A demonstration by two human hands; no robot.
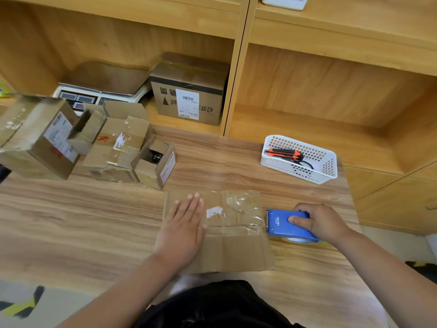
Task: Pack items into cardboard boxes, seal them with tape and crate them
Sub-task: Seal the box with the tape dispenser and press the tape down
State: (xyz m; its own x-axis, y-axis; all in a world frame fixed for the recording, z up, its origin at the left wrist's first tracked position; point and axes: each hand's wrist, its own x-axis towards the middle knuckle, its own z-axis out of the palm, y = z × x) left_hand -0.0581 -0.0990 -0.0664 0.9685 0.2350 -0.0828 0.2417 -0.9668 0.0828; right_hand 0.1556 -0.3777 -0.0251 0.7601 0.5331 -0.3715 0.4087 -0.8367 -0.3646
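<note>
On the table (82,209) before me, my left hand (183,223) lay flat, fingers (194,205) straight, on the cardboard box (236,249), seemingly to stop it sliding, while my right hand (319,221) gripped the blue tape dispenser (282,224) at its right edge.

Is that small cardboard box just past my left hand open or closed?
Open. The small cardboard box has its top flaps standing apart, and a dark item shows inside.
</note>
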